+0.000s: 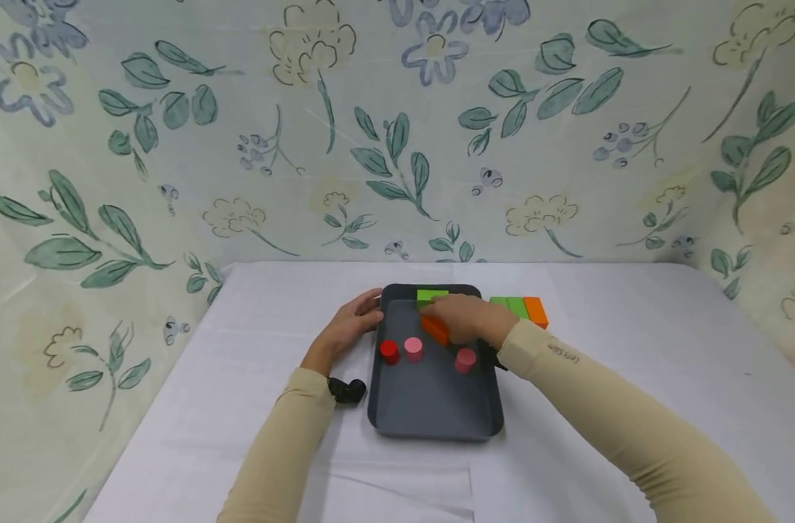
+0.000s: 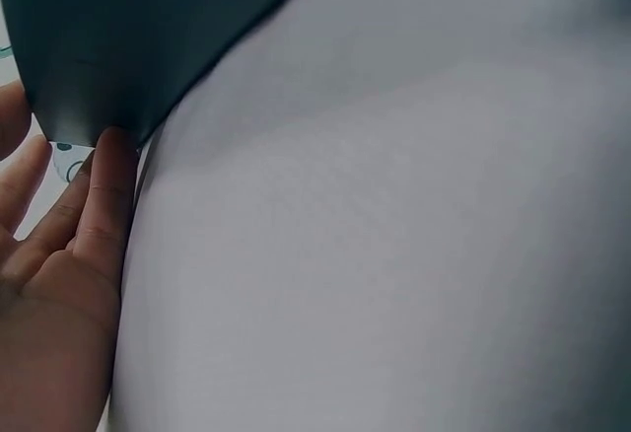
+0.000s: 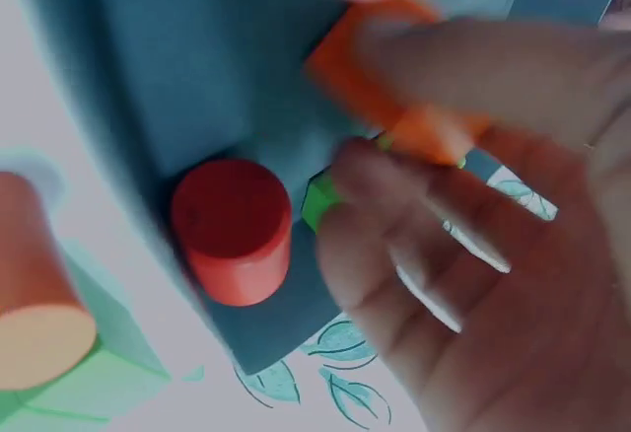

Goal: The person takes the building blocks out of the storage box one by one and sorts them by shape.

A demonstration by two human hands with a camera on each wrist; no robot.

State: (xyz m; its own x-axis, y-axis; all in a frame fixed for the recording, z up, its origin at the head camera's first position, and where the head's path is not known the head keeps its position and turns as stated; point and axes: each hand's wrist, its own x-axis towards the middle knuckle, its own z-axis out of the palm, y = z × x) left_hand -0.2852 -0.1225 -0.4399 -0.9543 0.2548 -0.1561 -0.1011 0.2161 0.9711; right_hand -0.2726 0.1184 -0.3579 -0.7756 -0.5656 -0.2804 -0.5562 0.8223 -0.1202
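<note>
My right hand (image 1: 465, 317) reaches into the dark grey tray (image 1: 436, 438) and pinches an orange block (image 1: 434, 330), tilted, with thumb and fingers; in the right wrist view the thumb lies along the orange block (image 3: 360, 57). Just behind it, a green block (image 1: 433, 296) lies at the tray's far end. A red cylinder (image 3: 232, 230) stands by the tray wall, hidden by my hand in the head view. At the tray's left side, my left hand (image 1: 348, 323) touches the edge with its fingers (image 2: 106, 200) nearly straight.
Inside the tray stand another red cylinder (image 1: 389, 352) and two pink cylinders, one pink cylinder (image 1: 413, 350) left of the other pink cylinder (image 1: 465, 360). Green blocks (image 1: 510, 305) and an orange block (image 1: 536, 311) lie right of the tray on the white table (image 1: 626, 349). Flowered cloth hangs behind.
</note>
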